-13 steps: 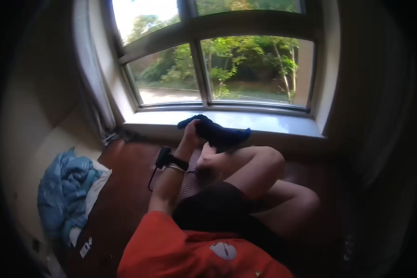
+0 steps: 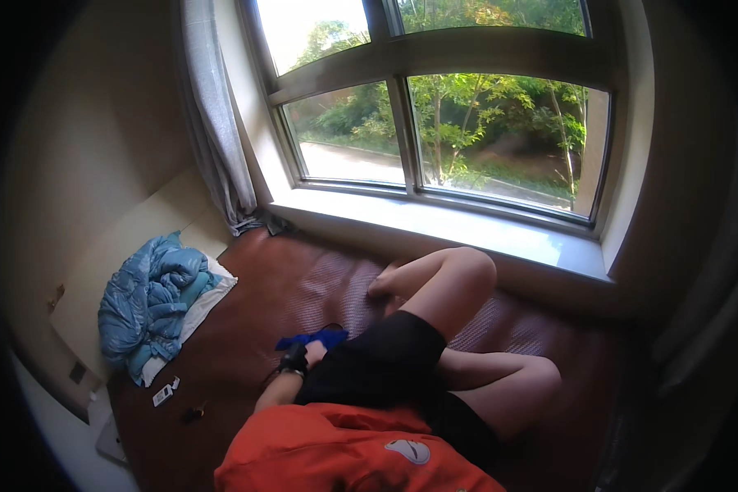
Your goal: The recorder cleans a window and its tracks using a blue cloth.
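My left hand (image 2: 315, 353) is low beside my lap, its fingers closed on a piece of blue cloth (image 2: 310, 338). The cloth lies bunched near the brown mat (image 2: 258, 271) on which I sit, and its exact kind cannot be made out. A black device on a strap (image 2: 293, 359) is around my left wrist. My right hand does not show. Both of my bent legs (image 2: 451, 287) reach out ahead and to the right, below black shorts (image 2: 369, 357).
A blue puffy jacket (image 2: 152, 291) lies heaped on white cloth (image 2: 209, 295) at the left. Nearer are a small white device (image 2: 164, 395) and a small dark item (image 2: 193, 414). Ahead stands a window with a white sill (image 2: 443, 230); a grey curtain (image 2: 213, 115) hangs at its left.
My left hand has come down from in front of the sill to beside my lap, bringing the blue cloth with it. The whole view has shifted.
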`<state>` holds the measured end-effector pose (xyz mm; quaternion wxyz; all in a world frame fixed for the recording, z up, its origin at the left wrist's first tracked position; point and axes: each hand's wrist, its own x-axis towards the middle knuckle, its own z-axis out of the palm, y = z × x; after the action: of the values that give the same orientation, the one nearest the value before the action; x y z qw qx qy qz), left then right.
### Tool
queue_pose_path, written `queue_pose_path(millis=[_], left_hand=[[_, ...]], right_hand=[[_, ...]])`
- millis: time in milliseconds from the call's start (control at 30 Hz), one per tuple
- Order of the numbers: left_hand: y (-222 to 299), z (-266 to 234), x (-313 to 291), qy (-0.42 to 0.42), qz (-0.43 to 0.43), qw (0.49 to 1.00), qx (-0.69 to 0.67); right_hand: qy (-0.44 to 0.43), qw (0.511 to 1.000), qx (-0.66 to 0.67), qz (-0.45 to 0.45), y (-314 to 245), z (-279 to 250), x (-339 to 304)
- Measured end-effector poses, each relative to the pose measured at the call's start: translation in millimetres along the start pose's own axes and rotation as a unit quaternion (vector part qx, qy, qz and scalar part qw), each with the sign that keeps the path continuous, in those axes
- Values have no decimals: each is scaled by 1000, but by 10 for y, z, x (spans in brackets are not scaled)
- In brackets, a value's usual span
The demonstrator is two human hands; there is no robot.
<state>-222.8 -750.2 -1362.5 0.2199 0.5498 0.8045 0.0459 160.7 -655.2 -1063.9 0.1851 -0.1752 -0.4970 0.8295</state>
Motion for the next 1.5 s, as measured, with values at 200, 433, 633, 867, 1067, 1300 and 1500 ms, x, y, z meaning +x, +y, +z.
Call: queue_pose_path(millis=[200,433,633,867,1067,1300,1500], left_hand=[[485,-189,-479,-73,-93,993,-6],[76,-1194,-1006,-84,-218,972,19],[-315,-2431,-1067,-92,-334,936,55],[-309,-3426,-1289,-92,-441,891,52],[-160,-4081,-2034,-78,-518,851,34],[-660,-3407,-1275,-26,-416,908,-35],[294,-2778,888,49,-165,824,-539]], right_hand=[[20,954,53,295,62,374,1115],[-267,875,47,400,1931,807,2853],[-434,777,146,432,3165,454,3493],[-258,928,208,170,2958,172,3073],[-241,918,233,210,2838,373,3184],[-458,859,221,-54,3513,-282,3487],[-437,859,192,-184,3020,123,3115]])
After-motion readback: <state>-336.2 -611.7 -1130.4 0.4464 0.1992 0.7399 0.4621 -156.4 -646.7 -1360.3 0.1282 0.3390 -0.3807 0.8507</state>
